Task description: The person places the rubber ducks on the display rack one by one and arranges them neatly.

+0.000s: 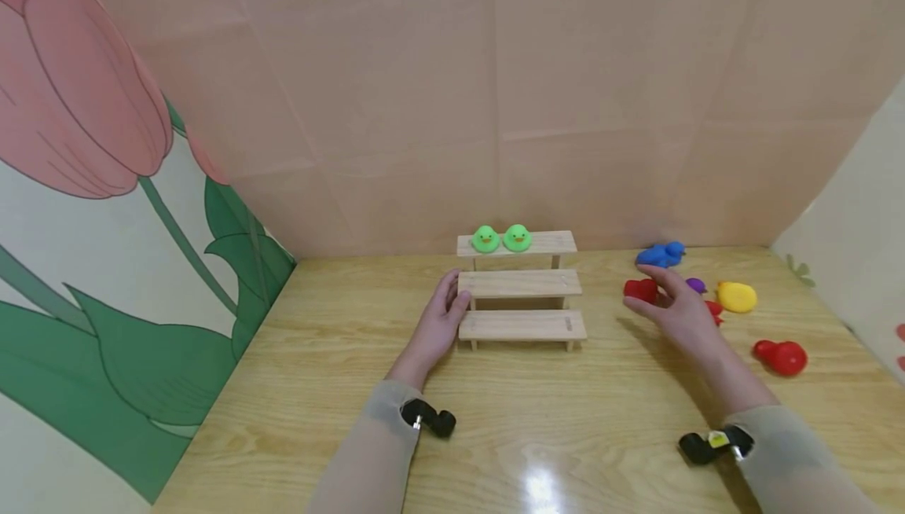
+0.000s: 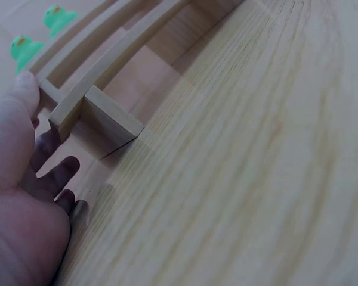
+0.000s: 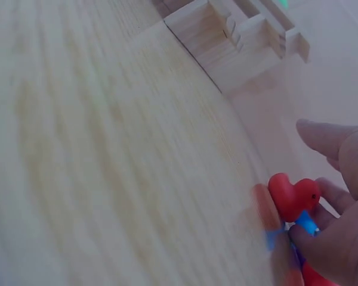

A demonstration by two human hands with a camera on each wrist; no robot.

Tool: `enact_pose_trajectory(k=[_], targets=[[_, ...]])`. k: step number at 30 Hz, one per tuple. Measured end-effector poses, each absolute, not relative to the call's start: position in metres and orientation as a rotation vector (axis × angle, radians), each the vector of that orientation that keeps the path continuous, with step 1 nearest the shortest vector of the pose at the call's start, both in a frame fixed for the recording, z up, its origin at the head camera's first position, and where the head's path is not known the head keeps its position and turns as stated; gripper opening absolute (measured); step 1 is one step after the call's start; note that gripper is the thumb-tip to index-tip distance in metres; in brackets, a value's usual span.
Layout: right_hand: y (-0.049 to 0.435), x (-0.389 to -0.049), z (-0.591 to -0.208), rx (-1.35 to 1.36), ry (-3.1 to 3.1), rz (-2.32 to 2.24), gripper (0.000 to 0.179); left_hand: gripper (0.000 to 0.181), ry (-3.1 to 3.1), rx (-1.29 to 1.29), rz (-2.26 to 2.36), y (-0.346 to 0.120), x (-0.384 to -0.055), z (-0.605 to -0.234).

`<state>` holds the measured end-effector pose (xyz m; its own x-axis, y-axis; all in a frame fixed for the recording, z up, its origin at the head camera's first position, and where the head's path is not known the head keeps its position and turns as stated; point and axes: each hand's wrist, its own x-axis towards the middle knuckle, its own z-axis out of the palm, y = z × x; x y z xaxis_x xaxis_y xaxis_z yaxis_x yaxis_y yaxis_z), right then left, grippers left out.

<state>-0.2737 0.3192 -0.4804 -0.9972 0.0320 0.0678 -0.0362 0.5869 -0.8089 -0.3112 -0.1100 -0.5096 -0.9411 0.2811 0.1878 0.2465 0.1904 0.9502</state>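
Observation:
A three-step wooden stand (image 1: 519, 284) rests on the table, its left end gripped by my left hand (image 1: 440, 325). In the left wrist view the thumb (image 2: 27, 92) lies at a shelf's end while the other fingers bend behind it. Two green rubber ducks (image 1: 485, 240) sit side by side on the top shelf, toward its left. My right hand (image 1: 682, 315) hovers around a red rubber duck (image 1: 639, 291), thumb and fingers spread apart on either side of it. In the right wrist view that red duck (image 3: 292, 199) stands on the table between the parted fingers.
Beyond the right hand lie a blue duck (image 1: 661, 254), a purple one (image 1: 696, 285), a yellow one (image 1: 737, 297) and another red one (image 1: 714, 310) partly hidden by the hand. One more red duck (image 1: 781, 357) lies nearer, to the right. A draped cloth (image 1: 396, 105) hangs behind the table.

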Motion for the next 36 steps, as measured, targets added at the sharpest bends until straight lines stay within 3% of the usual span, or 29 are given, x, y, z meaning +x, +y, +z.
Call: enact_pose_trajectory(k=[22, 36], targets=[[0.3221, -0.2715, -0.4856, 0.011, -2.763, 1.437, 0.091, 0.061, 2.404, 0.54, 1.912, -0.1096, -0.3099, -0.5098], [0.3207, -0.27, -0.4908, 0.095, -2.7, 1.407, 0.078, 0.061, 2.408, 0.532, 1.905, -0.1093, -0.3097, -0.5087]])
